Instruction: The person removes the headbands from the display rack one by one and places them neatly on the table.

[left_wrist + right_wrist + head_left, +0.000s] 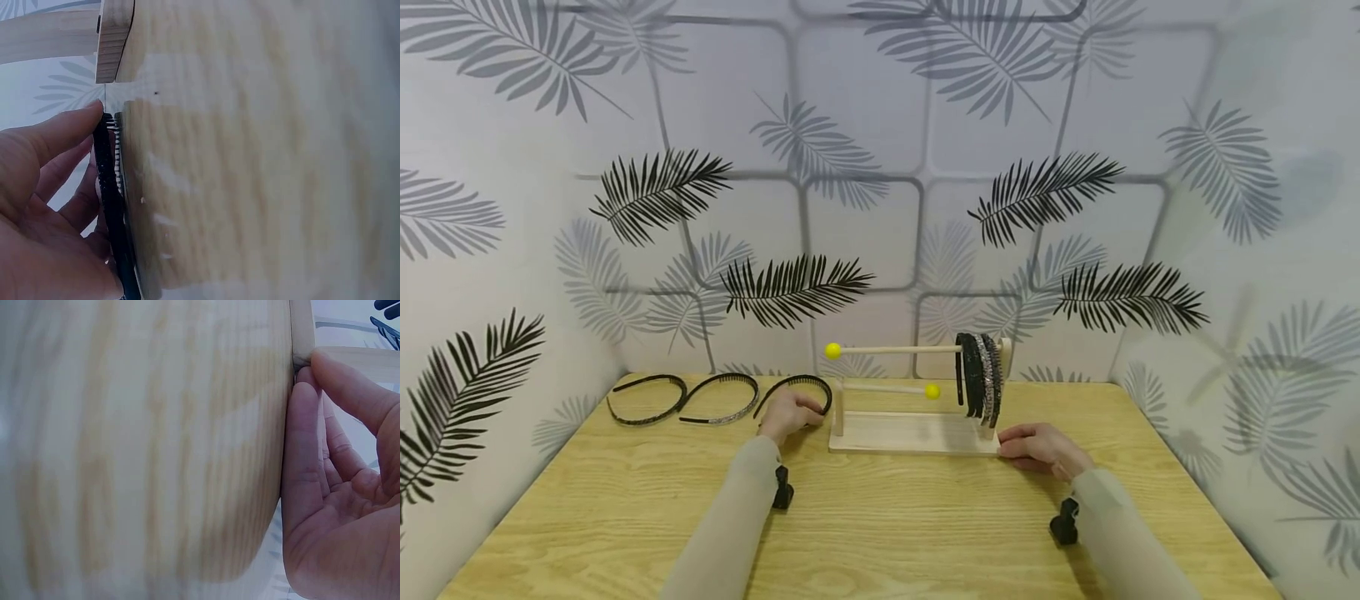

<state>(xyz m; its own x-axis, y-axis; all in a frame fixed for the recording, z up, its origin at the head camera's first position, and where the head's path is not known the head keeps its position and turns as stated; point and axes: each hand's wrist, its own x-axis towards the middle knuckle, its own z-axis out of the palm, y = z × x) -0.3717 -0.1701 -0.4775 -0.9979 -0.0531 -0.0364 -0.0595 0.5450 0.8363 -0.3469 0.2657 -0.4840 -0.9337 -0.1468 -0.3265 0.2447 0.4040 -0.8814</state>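
At the left of the wooden stand [895, 430], my left hand [790, 413] pinches a black headband [808, 380] with comb-like teeth. The left wrist view shows the thumb and fingers of my left hand [56, 181] around this dark headband [111, 200], its toothed band against the tabletop. My right hand [1043, 448] holds the right end of the stand's base, with its fingertips at the corner. In the right wrist view, my right hand [350, 475] lies low along the table beside the base [303, 328]. Several dark and glittery headbands [981, 377] hang on the stand's upper rod.
Two more headbands lie farther left on the table: a black one [647, 419] and one with a glittery part [730, 414]. The stand's upper rod [895, 350] and shorter lower rod [880, 388] end in yellow balls. A patterned wall [880, 233] rises behind the table [880, 525].
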